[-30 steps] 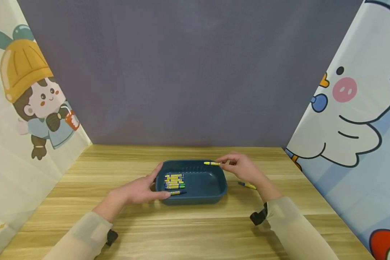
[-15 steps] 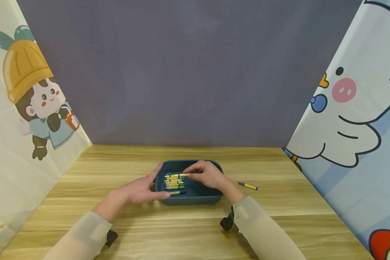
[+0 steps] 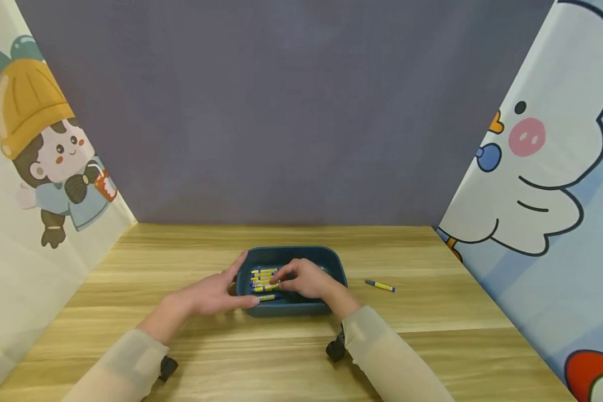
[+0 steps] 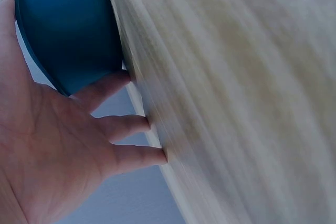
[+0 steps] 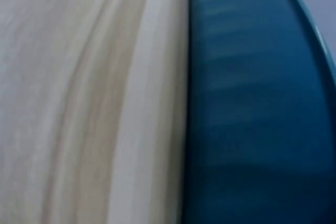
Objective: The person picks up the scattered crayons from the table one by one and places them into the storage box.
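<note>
A dark blue plastic tray stands on the table with several yellow-wrapped crayons lying side by side at its left end. One more crayon lies apart near the front wall. My left hand holds the tray's left end with spread, straight fingers, thumb over the front rim. In the left wrist view some fingertips touch the table beside the tray. Inside the tray my right hand pinches a crayon over the row; its fingers partly hide the row. The right wrist view shows only the tray's outer wall and table.
A single crayon with blue ends lies on the wooden table to the right of the tray. A grey panel rises behind the table, with cartoon-printed cloths at both sides.
My right hand has brought a crayon from above the tray's back right rim leftward into the tray, then lower and toward the front. My left hand keeps its place on the tray.
</note>
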A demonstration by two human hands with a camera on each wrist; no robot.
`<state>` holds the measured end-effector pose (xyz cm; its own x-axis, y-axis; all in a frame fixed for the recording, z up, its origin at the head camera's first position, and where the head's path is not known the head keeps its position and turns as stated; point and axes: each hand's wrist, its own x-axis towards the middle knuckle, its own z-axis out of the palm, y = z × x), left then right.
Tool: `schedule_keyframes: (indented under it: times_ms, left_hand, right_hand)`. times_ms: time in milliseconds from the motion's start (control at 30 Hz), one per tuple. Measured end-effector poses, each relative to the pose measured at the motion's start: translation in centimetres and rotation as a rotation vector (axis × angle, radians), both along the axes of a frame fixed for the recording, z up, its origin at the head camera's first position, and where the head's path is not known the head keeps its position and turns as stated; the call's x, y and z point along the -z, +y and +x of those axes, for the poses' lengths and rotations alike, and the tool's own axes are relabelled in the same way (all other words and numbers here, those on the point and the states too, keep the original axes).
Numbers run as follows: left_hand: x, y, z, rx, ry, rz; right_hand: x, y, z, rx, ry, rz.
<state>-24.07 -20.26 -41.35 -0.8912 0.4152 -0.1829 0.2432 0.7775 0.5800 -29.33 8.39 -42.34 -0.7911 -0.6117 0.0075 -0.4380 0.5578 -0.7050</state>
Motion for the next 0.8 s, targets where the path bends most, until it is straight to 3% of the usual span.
schedule_keyframes:
  times_ms: [500,800]
  left_hand:
    - [-0.09,0.06,-0.06,0.003,0.015,0.004]
    - [-0.07,0.1,-0.09,0.008,0.016,0.003]
  right_hand:
    - [0.07,-0.23,0.04,-0.077,0.031,0.075]
    - [0.04,-0.11,-0.04,-0.083,0.039,0.087]
